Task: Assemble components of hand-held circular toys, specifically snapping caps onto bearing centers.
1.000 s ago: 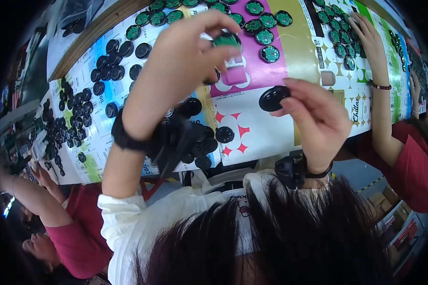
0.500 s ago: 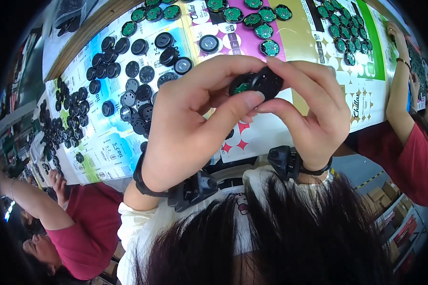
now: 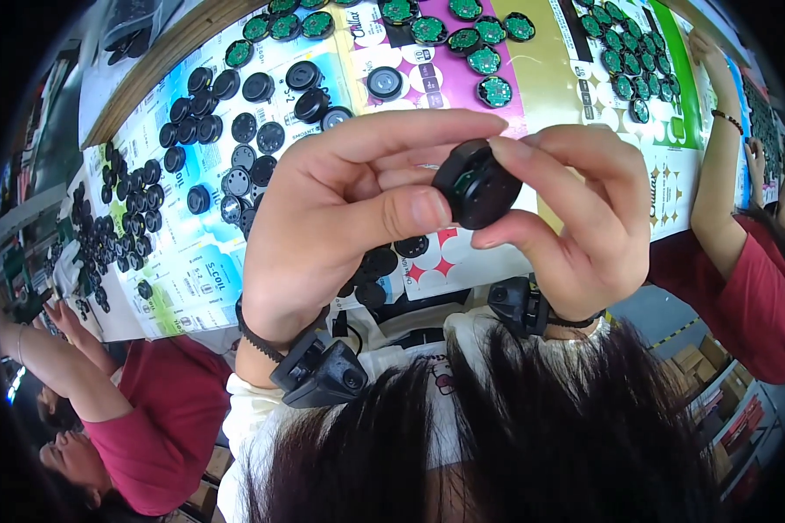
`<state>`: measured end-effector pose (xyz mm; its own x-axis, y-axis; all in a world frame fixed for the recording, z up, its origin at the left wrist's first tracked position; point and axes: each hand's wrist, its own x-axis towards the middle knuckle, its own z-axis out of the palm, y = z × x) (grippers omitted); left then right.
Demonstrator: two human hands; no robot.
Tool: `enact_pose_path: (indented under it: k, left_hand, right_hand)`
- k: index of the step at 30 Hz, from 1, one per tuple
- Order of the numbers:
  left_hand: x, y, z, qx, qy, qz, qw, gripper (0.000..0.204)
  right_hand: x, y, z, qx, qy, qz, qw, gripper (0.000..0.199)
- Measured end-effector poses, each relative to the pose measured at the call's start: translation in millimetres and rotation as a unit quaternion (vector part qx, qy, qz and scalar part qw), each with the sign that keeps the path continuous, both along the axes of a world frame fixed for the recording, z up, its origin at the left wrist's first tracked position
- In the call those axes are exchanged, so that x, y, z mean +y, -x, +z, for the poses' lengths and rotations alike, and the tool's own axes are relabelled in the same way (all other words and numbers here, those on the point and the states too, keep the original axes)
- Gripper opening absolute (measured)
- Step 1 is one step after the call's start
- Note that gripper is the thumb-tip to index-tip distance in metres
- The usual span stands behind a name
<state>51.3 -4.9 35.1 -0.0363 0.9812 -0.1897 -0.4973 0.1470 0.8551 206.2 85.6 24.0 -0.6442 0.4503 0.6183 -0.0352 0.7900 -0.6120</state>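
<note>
Above the table's near half, my left hand (image 3: 323, 213) grips a black round housing (image 3: 448, 180) by its edge, between thumb and fingers. A sliver of green circuit board shows in its gap. My right hand (image 3: 589, 222) pinches a black round cover (image 3: 495, 193) with small holes, thumb below and forefinger on top. The cover is tilted against the housing and lies partly over it; how far the two fit together cannot be seen. Behind my hands lie loose black covers (image 3: 270, 137) and round housings with green boards (image 3: 494, 91).
Several black round housings (image 3: 202, 103) sit on the left of the printed cardboard (image 3: 192, 301). More green-board pieces (image 3: 628, 61) are grouped at the far right. A wooden rail (image 3: 161, 65) borders the back left. Co-workers' arms (image 3: 83, 370) (image 3: 720, 166) reach in from both sides.
Both hands have come slightly nearer to me with the parts. The cover has turned and now hides more of the green board. My left wrist has rotated, uncovering black discs near the front edge.
</note>
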Motion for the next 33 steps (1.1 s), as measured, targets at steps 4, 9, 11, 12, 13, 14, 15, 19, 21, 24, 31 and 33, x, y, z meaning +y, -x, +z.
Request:
enact_pose_path:
  k: [4,9,11,12,13,14,15,19,21,24,31,33]
  left_hand:
    - [-1,-2,-3,-0.011,0.010,-0.006,1.000,0.054]
    - [-2,-2,-3,-0.004,0.016,0.002,1.000,0.051]
    - [-2,-2,0,0.008,0.024,0.006,1.000,0.050]
    - [-2,-3,1,0.021,0.033,0.010,0.999,0.048]
    - [-3,-4,2,0.033,0.043,0.015,0.998,0.047]
    - [-4,-5,2,0.033,0.043,0.016,0.998,0.047]
    - [-5,-7,3,0.047,0.032,0.030,0.998,0.043]
    - [-7,-17,8,0.108,0.014,0.079,0.991,0.032]
    - [-7,-23,12,0.174,0.020,0.120,0.977,0.025]
    - [-6,-24,5,0.281,-0.019,0.137,0.950,0.020]
    - [-3,-22,3,0.439,-0.073,0.129,0.886,0.015]
    - [1,-21,3,0.432,-0.049,0.114,0.893,0.016]
  right_hand:
    - [0,1,0,-0.005,-0.008,0.006,1.000,0.050]
    - [-1,2,1,-0.014,-0.021,0.007,1.000,0.050]
    - [-2,2,2,-0.024,-0.027,0.002,0.999,0.050]
    - [-2,1,2,-0.024,-0.028,0.001,0.999,0.050]
    - [-2,1,3,-0.028,-0.028,0.001,0.999,0.049]
    - [-2,0,3,-0.032,-0.028,0.001,0.999,0.048]
    - [-3,0,3,-0.037,-0.028,0.000,0.999,0.048]
    - [-3,3,-5,-0.018,-0.048,0.004,0.999,0.045]
    - [-7,7,-10,0.001,-0.003,0.007,1.000,0.043]
    - [-13,14,-14,0.039,0.085,0.009,0.996,0.038]
    - [-20,16,-9,0.019,0.274,-0.001,0.962,0.031]
    - [-18,18,-21,0.031,0.313,0.006,0.949,0.033]
